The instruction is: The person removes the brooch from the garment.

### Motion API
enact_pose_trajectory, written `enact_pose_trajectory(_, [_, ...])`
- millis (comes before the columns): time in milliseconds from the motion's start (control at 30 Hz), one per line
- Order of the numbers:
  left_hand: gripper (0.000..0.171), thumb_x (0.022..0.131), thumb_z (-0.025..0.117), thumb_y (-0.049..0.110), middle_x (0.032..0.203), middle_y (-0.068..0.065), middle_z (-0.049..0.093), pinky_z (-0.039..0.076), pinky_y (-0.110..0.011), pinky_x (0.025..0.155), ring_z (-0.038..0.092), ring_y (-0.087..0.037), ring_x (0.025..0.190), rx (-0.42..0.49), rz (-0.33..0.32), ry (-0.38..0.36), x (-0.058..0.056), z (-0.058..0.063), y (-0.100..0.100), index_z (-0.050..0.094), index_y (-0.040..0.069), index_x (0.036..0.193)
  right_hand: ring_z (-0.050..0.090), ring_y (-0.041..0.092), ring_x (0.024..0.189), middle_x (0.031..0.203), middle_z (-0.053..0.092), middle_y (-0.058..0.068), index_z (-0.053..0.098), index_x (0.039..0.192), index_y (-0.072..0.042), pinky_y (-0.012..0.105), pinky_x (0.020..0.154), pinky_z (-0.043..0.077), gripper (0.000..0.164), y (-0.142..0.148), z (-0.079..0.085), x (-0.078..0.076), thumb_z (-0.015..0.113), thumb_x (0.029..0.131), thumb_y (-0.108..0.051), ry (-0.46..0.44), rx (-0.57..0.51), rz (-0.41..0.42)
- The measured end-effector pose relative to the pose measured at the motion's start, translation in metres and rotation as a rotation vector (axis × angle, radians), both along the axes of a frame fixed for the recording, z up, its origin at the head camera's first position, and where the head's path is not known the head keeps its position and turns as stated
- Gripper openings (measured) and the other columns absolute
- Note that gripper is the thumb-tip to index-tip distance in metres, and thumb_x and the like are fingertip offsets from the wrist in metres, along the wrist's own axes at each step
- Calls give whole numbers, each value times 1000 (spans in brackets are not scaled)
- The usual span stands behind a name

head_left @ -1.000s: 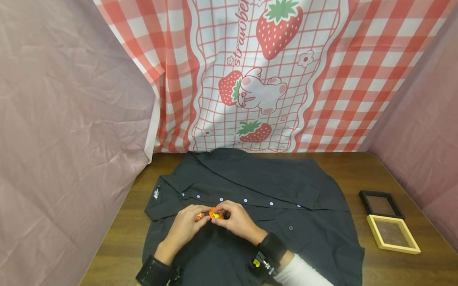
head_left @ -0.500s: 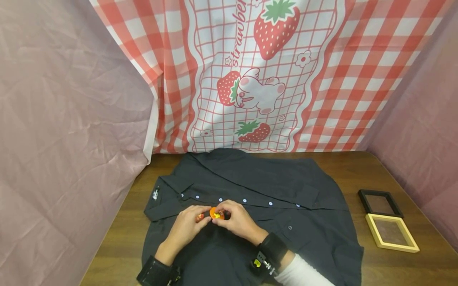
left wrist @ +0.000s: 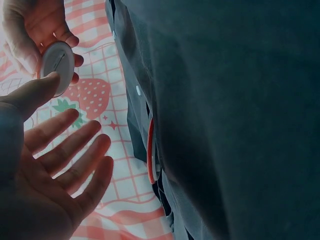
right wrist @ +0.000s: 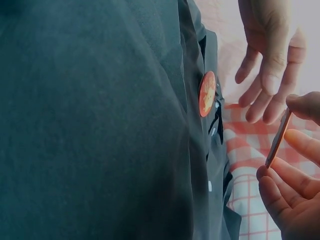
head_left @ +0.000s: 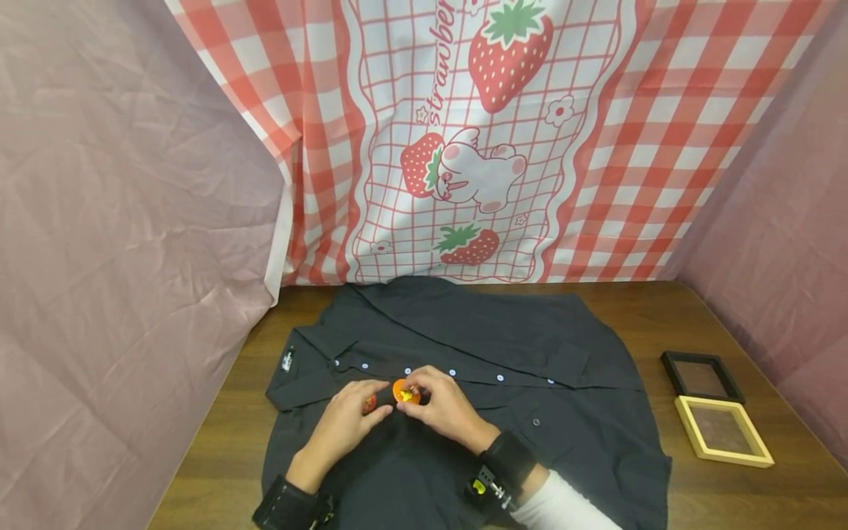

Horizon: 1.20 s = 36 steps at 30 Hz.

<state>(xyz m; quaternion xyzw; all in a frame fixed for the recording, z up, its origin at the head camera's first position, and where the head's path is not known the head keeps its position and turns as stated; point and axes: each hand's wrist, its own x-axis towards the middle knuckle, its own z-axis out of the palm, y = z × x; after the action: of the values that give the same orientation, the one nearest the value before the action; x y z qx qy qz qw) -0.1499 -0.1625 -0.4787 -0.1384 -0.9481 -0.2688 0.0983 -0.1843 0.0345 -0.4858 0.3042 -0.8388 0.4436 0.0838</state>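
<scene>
An orange round pin badge (head_left: 405, 392) with a yellow design is pinched between the thumb and fingers of my right hand (head_left: 445, 406). Its pale back, with a pin fastener, shows in the left wrist view (left wrist: 56, 59). My left hand (head_left: 347, 416) is just left of it, fingers loosely spread; its thumb overlaps the badge in the left wrist view, while the right wrist view has the hand apart from it. A red round badge (right wrist: 207, 93) sits on the dark shirt (head_left: 464, 442), partly behind my left fingers in the head view.
The shirt lies spread over the wooden table (head_left: 218, 442), with a row of pale buttons (head_left: 453, 372). At the right are a black frame (head_left: 729, 379) and a light wooden frame (head_left: 758, 442). A strawberry-print checked cloth (head_left: 596, 221) hangs behind.
My right hand has shifted slightly right and up with the orange badge, widening the gap to my left fingertips. My left hand stays nearly in place.
</scene>
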Motion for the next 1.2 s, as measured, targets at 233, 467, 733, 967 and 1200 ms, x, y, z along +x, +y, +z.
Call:
enact_pose_trajectory(233, [45, 83, 77, 28, 130, -12, 62, 48, -53, 98, 58, -31, 121, -12, 18, -52, 2, -2, 1, 66, 10, 122, 63, 14, 85, 101, 68, 3, 73, 94, -11, 22, 73, 51, 22, 6, 1, 1, 83, 75, -16, 40, 35, -42])
enact_pose_trajectory(467, [50, 83, 77, 32, 135, -15, 58, 45, -55, 101, 53, -34, 126, -42, 24, -106, 2, -2, 0, 63, 9, 126, 64, 17, 89, 101, 68, 2, 74, 94, -13, 25, 74, 52, 21, 9, 1, 0, 83, 76, -18, 39, 53, -57])
enact_pose_trajectory(733, [58, 83, 76, 35, 141, -16, 54, 42, -60, 102, 48, -36, 132, -81, 32, -157, 1, 2, 2, 59, 7, 131, 62, 17, 90, 100, 67, 2, 73, 94, -13, 25, 72, 51, 21, 14, 0, -1, 84, 75, -16, 66, 50, -61])
enact_pose_trajectory(967, [64, 81, 78, 36, 144, -17, 50, 41, -61, 103, 45, -37, 135, -111, 33, -184, 1, 1, 3, 56, 6, 134, 61, 15, 91, 100, 66, -1, 73, 91, -14, 27, 76, 52, 22, 17, 1, -3, 85, 74, -19, 79, 82, -92])
enact_pose_trajectory(1200, [70, 80, 79, 38, 148, -19, 45, 39, -64, 102, 40, -40, 137, -94, 28, -217, 2, 0, 3, 53, 7, 137, 61, 15, 94, 100, 66, -1, 73, 93, -14, 31, 81, 54, 23, 21, 3, -4, 84, 75, -22, 84, 111, -92])
